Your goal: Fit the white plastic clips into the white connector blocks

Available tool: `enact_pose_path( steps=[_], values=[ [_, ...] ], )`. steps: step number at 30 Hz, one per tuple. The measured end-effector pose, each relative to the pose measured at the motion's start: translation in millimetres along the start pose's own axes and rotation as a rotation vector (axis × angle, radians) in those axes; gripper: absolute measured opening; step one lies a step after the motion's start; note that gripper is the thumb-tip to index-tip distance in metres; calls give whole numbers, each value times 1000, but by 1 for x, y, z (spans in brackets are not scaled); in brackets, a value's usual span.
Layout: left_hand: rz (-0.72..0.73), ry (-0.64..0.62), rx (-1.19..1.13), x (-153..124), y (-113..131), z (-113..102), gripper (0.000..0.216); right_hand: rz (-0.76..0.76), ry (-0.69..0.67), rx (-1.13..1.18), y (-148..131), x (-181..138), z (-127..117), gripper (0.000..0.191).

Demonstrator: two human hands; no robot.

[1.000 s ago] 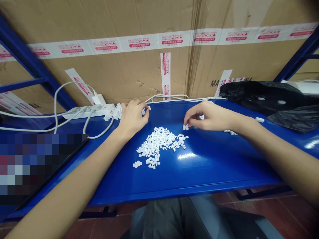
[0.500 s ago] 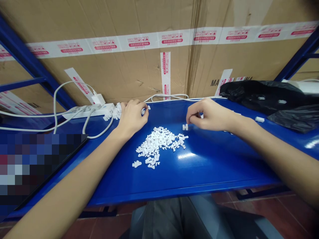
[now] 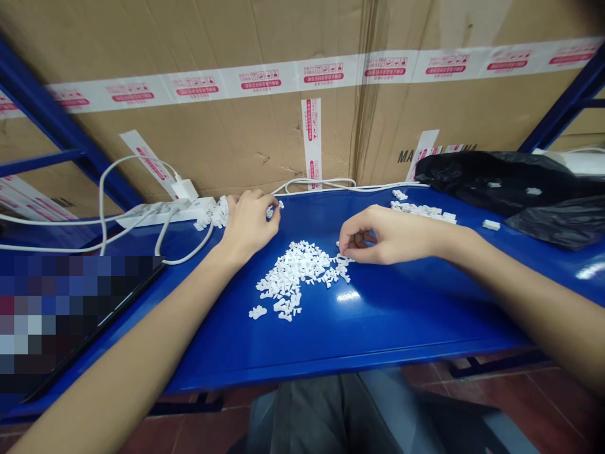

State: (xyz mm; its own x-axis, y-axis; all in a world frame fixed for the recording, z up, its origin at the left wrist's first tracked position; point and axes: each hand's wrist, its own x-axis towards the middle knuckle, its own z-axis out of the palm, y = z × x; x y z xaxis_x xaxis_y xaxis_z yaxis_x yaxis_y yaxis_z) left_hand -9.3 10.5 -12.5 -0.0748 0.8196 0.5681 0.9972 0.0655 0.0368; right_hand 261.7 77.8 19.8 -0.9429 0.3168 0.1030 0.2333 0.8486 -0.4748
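Note:
My right hand (image 3: 371,236) is closed in a pinch at the right edge of a loose heap of small white plastic pieces (image 3: 297,268). A bit of a small white plastic piece (image 3: 338,244) shows at its fingertips; the rest is hidden behind the fingers. Farther back on the left, my left hand (image 3: 253,221) rests with curled fingers among more white pieces (image 3: 218,213). A few bits of white show between its thumb and forefinger. Whatever those fingers hold is hidden from me.
Rows of white pieces (image 3: 423,212) lie behind my right forearm, with a single white block (image 3: 491,224) farther right. A black plastic bag (image 3: 501,183) sits at the back right. The power strip (image 3: 165,211) and its white cables are back left on the blue table (image 3: 392,315).
My right hand has come left and nearer to me, reaching the heap's edge; the small piece at its fingertips has shifted left too. The rows behind it are uncovered. My left hand stays put.

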Motion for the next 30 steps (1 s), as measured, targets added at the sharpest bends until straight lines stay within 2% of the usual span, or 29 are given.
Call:
enact_pose_path(
  steps=[6, 11, 15, 21, 26, 30],
  values=[
    [4, 2, 9, 0, 1, -1, 23, 96, -24, 64, 8, -1, -3, 12],
    [-1, -9, 11, 0, 2, -3, 24, 106, -105, 51, 14, -1, -7, 17],
    [-6, -10, 7, 0, 2, -2, 24, 71, -92, 33, 12, -1, -7, 14],
    [1, -12, 4, 0, 1, -1, 24, 91, 93, 160, 10, -2, -12, 12],
    [-3, -5, -14, 0, 2, -2, 24, 118, 248, 258, 21, 3, -6, 14],
    [1, -2, -6, 0, 1, -1, 23, 128, 296, 307, 29, 9, 2, 14]
  ],
)
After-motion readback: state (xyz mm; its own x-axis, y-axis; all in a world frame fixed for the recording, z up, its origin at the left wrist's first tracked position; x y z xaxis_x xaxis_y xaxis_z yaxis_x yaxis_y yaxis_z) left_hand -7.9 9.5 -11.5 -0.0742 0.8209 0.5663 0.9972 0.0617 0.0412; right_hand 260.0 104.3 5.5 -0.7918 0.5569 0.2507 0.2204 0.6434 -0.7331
